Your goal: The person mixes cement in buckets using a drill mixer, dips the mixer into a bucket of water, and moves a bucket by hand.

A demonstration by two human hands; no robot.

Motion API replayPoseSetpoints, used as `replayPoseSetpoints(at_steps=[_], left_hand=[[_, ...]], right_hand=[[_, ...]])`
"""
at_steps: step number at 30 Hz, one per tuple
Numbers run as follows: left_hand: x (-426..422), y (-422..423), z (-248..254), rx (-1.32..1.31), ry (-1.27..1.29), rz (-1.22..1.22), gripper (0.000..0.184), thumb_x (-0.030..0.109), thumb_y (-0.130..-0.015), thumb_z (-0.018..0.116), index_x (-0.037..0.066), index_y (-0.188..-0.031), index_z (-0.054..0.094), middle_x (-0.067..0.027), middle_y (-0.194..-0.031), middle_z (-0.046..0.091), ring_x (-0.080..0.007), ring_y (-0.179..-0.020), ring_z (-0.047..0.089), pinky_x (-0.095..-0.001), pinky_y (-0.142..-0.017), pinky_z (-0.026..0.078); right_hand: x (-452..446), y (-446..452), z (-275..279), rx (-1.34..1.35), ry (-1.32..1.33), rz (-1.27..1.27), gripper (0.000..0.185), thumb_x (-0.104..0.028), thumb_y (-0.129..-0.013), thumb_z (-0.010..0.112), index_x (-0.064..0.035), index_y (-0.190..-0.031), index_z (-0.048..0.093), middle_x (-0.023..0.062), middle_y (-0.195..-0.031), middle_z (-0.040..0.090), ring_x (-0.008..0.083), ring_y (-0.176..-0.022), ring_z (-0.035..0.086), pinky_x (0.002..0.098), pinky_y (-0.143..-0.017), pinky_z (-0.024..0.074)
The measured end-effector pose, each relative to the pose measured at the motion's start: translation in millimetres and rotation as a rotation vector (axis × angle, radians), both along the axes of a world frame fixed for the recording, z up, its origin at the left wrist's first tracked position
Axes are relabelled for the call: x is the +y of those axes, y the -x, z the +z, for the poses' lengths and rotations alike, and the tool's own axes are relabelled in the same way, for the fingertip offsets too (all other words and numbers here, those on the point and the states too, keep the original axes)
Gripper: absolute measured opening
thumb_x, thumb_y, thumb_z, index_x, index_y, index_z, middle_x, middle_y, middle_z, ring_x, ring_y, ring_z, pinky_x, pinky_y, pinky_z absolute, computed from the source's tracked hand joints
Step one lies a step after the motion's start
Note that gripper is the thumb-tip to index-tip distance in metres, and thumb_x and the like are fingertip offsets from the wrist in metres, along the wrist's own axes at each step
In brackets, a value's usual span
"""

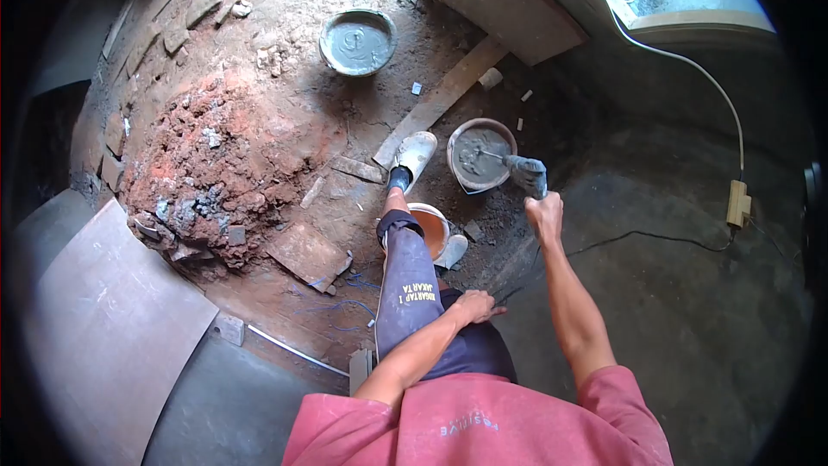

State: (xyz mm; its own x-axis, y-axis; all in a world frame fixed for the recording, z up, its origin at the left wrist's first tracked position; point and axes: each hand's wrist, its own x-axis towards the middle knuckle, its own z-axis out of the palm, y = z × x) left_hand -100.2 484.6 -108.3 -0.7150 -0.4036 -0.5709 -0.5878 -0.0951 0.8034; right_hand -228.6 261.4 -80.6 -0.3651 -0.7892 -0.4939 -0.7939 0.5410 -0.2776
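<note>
My right hand [529, 179] is closed around the handle of a trowel [492, 154]. Its fingers look grey, from a glove or a coat of mortar; I cannot tell which. The trowel's thin metal shank reaches into wet grey mortar [474, 148] in a round bucket [454, 169], and its blade is hidden there. My left hand [473, 307] lies on my upper leg, fingers stretched out, holding nothing. Between my legs is an orange-lined bucket [442, 217], partly covered by my knee.
Farther forward stands another basin [324, 53] of smooth grey mortar. A wooden plank [444, 97] crosses the ground near my foot. To the left rises a heap of reddish soil [224, 168]. On the right, a cable runs along the dark floor to a yellowish power strip [737, 204].
</note>
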Motion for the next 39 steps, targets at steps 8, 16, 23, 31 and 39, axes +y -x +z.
replayPoseSetpoints(at_steps=[8, 16, 23, 31, 39], left_hand=[[-5.3, 3.8, 4.0, 0.001, -0.06, -0.151, 0.071, 0.064, -0.097, 0.038, 0.004, -0.09, 0.075, -0.0211, -0.1, 0.072, -0.0404, -0.102, 0.067, -0.0489, -0.089, 0.052], [-5.2, -2.3, 1.7, -0.003, -0.064, -0.212, 0.073, 0.064, -0.098, 0.037, 0.003, -0.089, 0.075, -0.0212, -0.101, 0.071, -0.0385, -0.101, 0.067, -0.0483, -0.088, 0.052], [4.8, -4.1, -12.9, -0.076, -0.061, -0.291, 0.069, 0.062, -0.099, 0.037, 0.005, -0.095, 0.076, -0.0194, -0.106, 0.071, -0.0368, -0.104, 0.067, -0.0465, -0.091, 0.052], [-1.9, -19.6, -0.4, -0.113, -0.098, -0.228, 0.069, 0.063, -0.098, 0.038, 0.004, -0.096, 0.075, -0.019, -0.105, 0.072, -0.0373, -0.106, 0.067, -0.0464, -0.093, 0.051], [-2.1, -16.8, -7.4, -0.045, -0.118, -0.194, 0.073, 0.066, -0.097, 0.038, 0.003, -0.094, 0.075, -0.0215, -0.105, 0.071, -0.0392, -0.107, 0.066, -0.0479, -0.094, 0.05]], right_hand=[[24.2, 11.0, 71.5, -0.142, 0.04, -0.141, 0.035, -0.028, -0.079, 0.076, 0.0006, -0.064, 0.061, 0.0068, -0.053, 0.057, 0.0174, -0.045, 0.056, 0.0352, -0.046, 0.0412], [60.4, -6.8, 113.1, -0.207, 0.009, -0.246, 0.04, -0.034, -0.085, 0.076, 0.0042, -0.078, 0.066, 0.0053, -0.059, 0.056, 0.0112, -0.057, 0.049, 0.0361, -0.055, 0.0421], [52.9, -13.6, 28.7, -0.157, 0.011, -0.144, 0.039, -0.036, -0.082, 0.076, 0.0013, -0.092, 0.073, 0.0248, -0.08, 0.07, 0.0396, -0.083, 0.071, 0.045, -0.071, 0.0509], [43.1, -11.6, 13.6, -0.093, 0.054, -0.104, 0.036, -0.031, -0.076, 0.078, 0.0011, -0.09, 0.074, 0.02, -0.073, 0.07, 0.027, -0.068, 0.07, 0.0422, -0.069, 0.0511], [60.1, -18.0, 118.8, -0.155, 0.064, -0.026, 0.025, -0.018, -0.078, 0.076, 0.0052, -0.081, 0.068, 0.019, -0.061, 0.062, 0.0175, -0.052, 0.054, 0.0409, -0.058, 0.0453]])
